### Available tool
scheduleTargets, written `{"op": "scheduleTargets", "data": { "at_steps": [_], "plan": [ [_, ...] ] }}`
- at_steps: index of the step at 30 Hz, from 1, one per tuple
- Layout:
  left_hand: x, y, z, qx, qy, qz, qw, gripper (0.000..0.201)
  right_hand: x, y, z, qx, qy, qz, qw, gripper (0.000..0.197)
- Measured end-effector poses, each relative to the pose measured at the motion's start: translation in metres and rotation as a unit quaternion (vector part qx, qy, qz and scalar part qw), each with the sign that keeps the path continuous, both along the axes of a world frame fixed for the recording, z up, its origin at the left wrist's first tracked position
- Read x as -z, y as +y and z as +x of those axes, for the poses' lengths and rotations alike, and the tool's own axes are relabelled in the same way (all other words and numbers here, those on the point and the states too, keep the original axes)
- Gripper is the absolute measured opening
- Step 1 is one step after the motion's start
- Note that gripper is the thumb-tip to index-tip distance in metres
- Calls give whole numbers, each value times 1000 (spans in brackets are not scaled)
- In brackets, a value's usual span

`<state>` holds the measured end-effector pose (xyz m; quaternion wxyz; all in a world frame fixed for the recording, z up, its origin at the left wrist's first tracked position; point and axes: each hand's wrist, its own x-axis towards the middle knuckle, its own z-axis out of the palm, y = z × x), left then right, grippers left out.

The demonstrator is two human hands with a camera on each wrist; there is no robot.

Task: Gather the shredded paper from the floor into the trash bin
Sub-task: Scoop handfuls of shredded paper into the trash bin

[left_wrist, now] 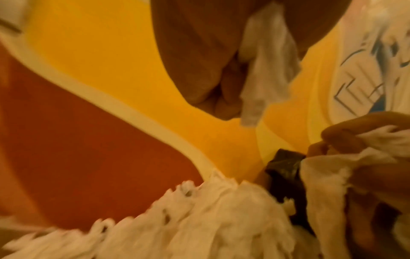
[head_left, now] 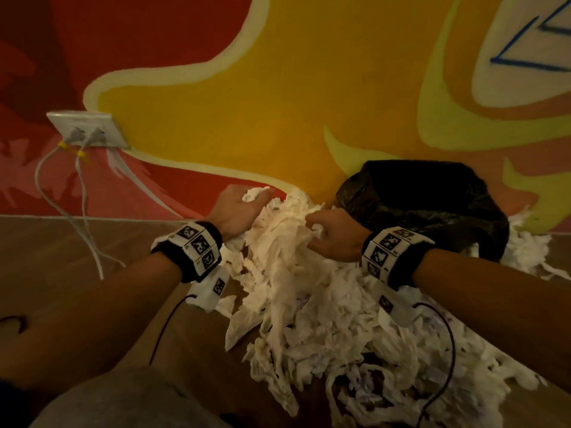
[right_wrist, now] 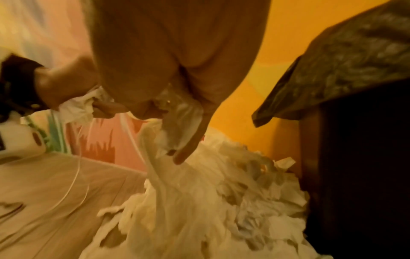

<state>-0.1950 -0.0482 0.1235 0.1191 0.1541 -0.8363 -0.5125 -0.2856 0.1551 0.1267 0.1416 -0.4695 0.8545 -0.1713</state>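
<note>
A big heap of white shredded paper (head_left: 302, 304) lies on the wooden floor against the painted wall. My left hand (head_left: 239, 211) grips a clump at the heap's far left top, its fingers curled round white strips (left_wrist: 261, 70). My right hand (head_left: 333, 236) grips another clump just to the right, and strips trail from its curled fingers (right_wrist: 173, 126) down to the heap (right_wrist: 210, 201). The trash bin (head_left: 432, 208), lined with a black bag, stands right of both hands against the wall; its dark side (right_wrist: 359, 157) and the bag's edge (right_wrist: 355, 61) are close to my right hand.
A white wall socket (head_left: 86, 128) with two plugs and white cables (head_left: 80, 217) is at the left; the cables run down onto the floor. More shreds (head_left: 531, 251) lie right of the bin. My grey-clad knee (head_left: 123, 400) is at the bottom left.
</note>
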Motion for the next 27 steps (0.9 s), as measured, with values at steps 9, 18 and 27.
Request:
{"op": "scheduleTargets", "data": {
  "at_steps": [9,18,27],
  "plan": [
    [-86,27,-60,23,85,16,996,42,-69,3,-32,126,-92,-110,982,25],
    [-119,64,-119,-57,102,-9,993,47,-121,59,-70,182,82,-153,968,14],
    [-118,110,-140,-25,46,79,996,47,-149,126,-132,264,82,-272,922,29]
  ]
}}
